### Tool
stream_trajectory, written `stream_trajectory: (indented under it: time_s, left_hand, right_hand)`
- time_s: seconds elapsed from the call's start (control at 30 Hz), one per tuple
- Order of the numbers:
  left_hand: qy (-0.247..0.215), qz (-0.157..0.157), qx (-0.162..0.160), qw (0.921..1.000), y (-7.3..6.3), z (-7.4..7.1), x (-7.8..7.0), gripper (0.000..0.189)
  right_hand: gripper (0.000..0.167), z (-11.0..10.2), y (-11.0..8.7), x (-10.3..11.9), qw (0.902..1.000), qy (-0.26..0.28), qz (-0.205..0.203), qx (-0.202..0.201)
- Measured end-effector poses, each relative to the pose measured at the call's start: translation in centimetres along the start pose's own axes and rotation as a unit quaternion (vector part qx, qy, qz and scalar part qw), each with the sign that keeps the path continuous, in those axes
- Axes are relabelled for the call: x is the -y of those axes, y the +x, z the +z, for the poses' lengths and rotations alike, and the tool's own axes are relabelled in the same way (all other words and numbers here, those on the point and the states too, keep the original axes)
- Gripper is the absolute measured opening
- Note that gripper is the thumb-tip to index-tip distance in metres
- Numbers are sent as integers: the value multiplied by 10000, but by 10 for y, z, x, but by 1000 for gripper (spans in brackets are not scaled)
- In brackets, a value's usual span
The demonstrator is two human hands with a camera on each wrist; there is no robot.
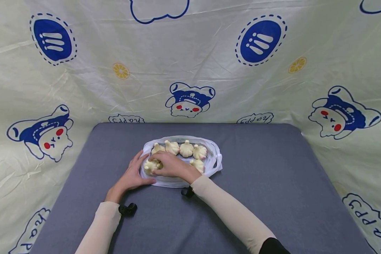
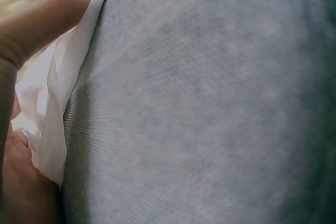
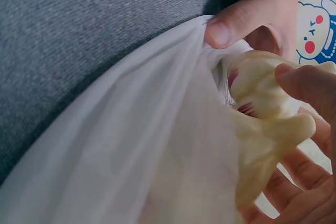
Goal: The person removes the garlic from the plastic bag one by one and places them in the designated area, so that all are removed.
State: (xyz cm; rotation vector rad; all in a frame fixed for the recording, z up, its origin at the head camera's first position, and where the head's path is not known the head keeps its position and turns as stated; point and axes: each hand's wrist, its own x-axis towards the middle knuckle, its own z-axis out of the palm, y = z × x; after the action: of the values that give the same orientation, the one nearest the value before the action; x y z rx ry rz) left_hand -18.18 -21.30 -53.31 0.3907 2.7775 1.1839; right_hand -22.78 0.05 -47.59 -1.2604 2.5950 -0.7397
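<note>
A white plastic bag [image 1: 214, 150] lies open on the table, with several pale garlic bulbs [image 1: 186, 149] inside. My left hand [image 1: 134, 174] grips the bag's left end, fingers on the far side and thumb along the near rim. In the left wrist view the bag's edge [image 2: 50, 124] is tucked against that hand. Reaching into the bag, my right hand [image 1: 171, 165] holds a garlic bulb [image 1: 150, 167] at the left end. The right wrist view shows its thumb on a purple-streaked bulb [image 3: 257, 80], with a second bulb [image 3: 268, 140] right against it.
Grey cloth [image 1: 260, 190] covers the table. Behind and beside it hangs a pale printed sheet [image 1: 203, 46] with blue cartoon figures. Black bands with small mounts sit on the left wrist [image 1: 128, 209] and the right wrist [image 1: 187, 192].
</note>
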Motion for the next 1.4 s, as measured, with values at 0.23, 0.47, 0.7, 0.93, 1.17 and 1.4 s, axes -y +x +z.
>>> stream_trajectory:
  time_s: [0.23,0.47,0.7,0.93,1.17,1.4]
  left_hand:
    - [-70,9,-12,10000,2,3,0,110]
    - [-154,-26,-135,9998,-3,1,1,107]
    - [-177,-25,-104,9998,-2,2,1,112]
    - [-44,67,106,9999,1,-2,-1,110]
    - [412,382,158,9983,9,-12,-5,111]
    - [101,339,226,9991,13,-9,-2,107]
  right_hand:
    - [44,-7,-6,1,9996,183,-124,-170]
    - [45,-12,-10,5,9975,587,-164,-366]
    - [44,-20,-15,8,9906,1055,-305,-814]
    - [46,-31,-26,5,9848,1384,-182,-1032]
    - [45,-44,-39,-8,9785,1572,0,-1333]
    - [44,-56,-58,-23,9724,1625,261,-1652]
